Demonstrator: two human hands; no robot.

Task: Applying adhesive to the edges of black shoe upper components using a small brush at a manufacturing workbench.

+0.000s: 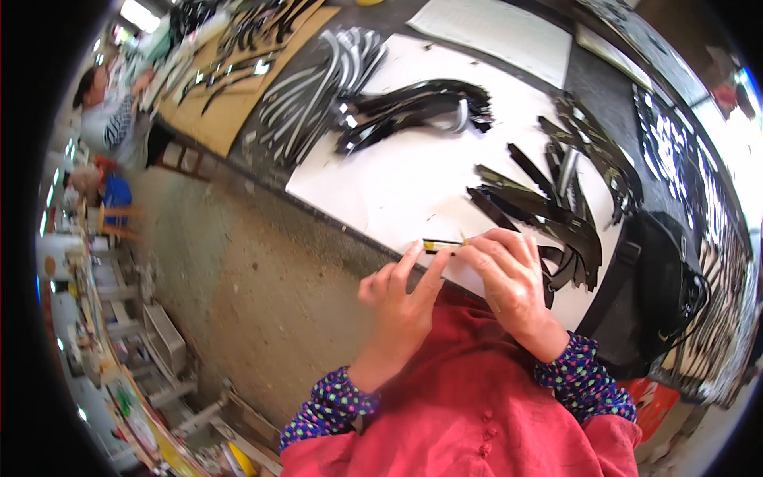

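At the front edge of the white board [373,187], a short, narrow black piece with a yellow patch [433,246] lies between my hands. My left hand [400,294] has its fingers stretched and apart, with the fingertips at the left end of this piece. My right hand [509,278] is bent closed at the other end. A thin yellowish tip shows by its fingers, but what they grip is mostly hidden. Just beyond the right hand lies a loose pile of glossy dark strips [548,211].
A bundle of curved black strips [421,107] lies farther back, beside grey strips [326,87]. At right are a black bag [660,278] and rows of long strips [715,302]. A white sheet [493,36] lies at the back. Another person [107,115] is at far left.
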